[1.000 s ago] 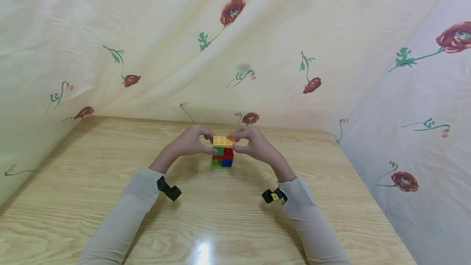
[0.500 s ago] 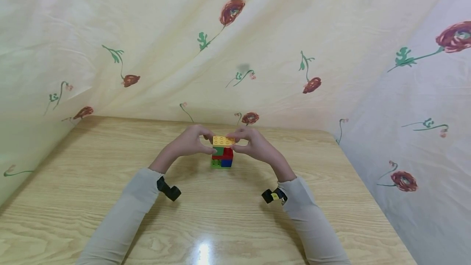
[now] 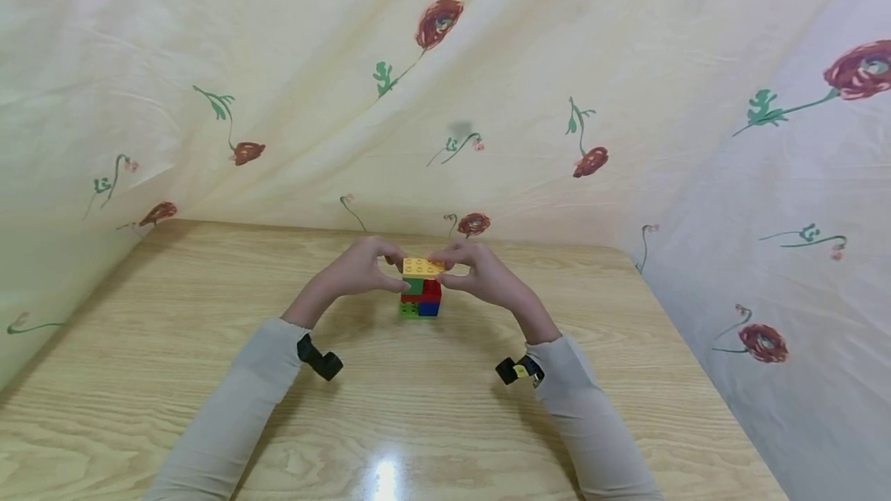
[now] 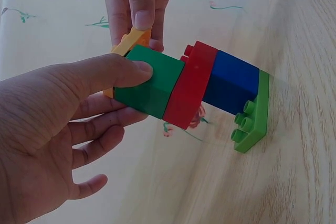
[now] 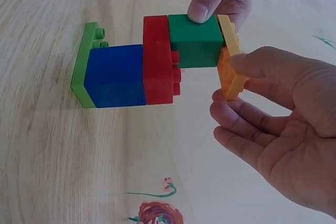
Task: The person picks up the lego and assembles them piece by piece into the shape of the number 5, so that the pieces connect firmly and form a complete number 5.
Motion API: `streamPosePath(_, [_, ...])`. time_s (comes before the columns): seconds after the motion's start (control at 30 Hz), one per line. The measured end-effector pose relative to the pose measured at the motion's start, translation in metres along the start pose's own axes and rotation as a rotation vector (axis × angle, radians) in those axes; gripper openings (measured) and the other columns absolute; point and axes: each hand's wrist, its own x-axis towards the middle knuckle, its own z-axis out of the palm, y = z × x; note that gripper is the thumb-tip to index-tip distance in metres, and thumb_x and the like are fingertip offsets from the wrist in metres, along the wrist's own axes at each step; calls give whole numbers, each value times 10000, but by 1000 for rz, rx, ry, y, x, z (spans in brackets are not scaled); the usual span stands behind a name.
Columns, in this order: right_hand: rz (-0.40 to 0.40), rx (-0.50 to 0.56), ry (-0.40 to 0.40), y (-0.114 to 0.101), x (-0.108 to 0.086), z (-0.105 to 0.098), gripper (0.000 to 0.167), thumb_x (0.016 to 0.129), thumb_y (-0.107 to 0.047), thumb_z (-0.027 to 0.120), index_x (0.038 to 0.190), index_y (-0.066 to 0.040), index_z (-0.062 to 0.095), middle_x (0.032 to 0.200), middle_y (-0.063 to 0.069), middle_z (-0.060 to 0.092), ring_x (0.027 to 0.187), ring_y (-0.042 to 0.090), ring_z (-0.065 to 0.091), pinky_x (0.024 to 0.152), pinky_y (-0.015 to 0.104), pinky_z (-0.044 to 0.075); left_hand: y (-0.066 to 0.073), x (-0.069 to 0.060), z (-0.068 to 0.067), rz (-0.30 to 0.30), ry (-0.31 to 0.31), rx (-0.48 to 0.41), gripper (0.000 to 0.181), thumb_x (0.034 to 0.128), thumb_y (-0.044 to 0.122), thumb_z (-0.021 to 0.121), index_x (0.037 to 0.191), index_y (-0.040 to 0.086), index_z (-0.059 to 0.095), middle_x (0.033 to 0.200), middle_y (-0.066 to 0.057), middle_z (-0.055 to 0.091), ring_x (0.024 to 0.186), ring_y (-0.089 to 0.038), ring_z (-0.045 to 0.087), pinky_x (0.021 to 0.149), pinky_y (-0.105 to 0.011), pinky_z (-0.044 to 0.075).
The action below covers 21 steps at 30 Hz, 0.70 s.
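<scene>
A small tower of toy building bricks stands on the table. From the bottom come a flat light-green brick [image 4: 254, 121], a blue brick [image 5: 114, 75], a flat red brick [image 5: 157, 61], a green brick [image 4: 152, 80] and a flat yellow brick [image 3: 419, 267] on top. My left hand [image 3: 358, 265] pinches the green brick, its thumb on the near face. My right hand [image 3: 480, 273] pinches the right end of the yellow brick, which overhangs the green one. In the right wrist view the yellow brick looks slightly tilted against the green brick.
The wooden table [image 3: 390, 400] spreads round the tower. A flowered cloth [image 3: 313, 138] hangs behind the table's back edge and along the sides. Each wrist wears a black strap with a small camera [image 3: 323, 362].
</scene>
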Motion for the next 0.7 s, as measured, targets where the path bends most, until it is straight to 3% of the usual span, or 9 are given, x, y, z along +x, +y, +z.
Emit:
streamPosePath(0.5, [5, -10, 13, 0, 0, 1, 341, 935, -111, 730, 1273, -67, 716, 1155, 103, 698, 981, 224, 593, 875, 461, 559, 0, 1, 1, 1, 0, 27, 261, 813, 220, 849, 1032, 99, 774, 1046, -37, 736, 1151, -360, 590, 1003, -523, 470])
streamPosePath(0.7, [-3, -23, 6, -1, 0, 1, 342, 937, -120, 729, 1275, -65, 714, 1146, 99, 699, 970, 217, 588, 844, 358, 543, 0, 0, 1, -4, 2, 31, 258, 813, 216, 846, 1028, 98, 768, 1066, -44, 734, 1147, -363, 592, 1000, -520, 473])
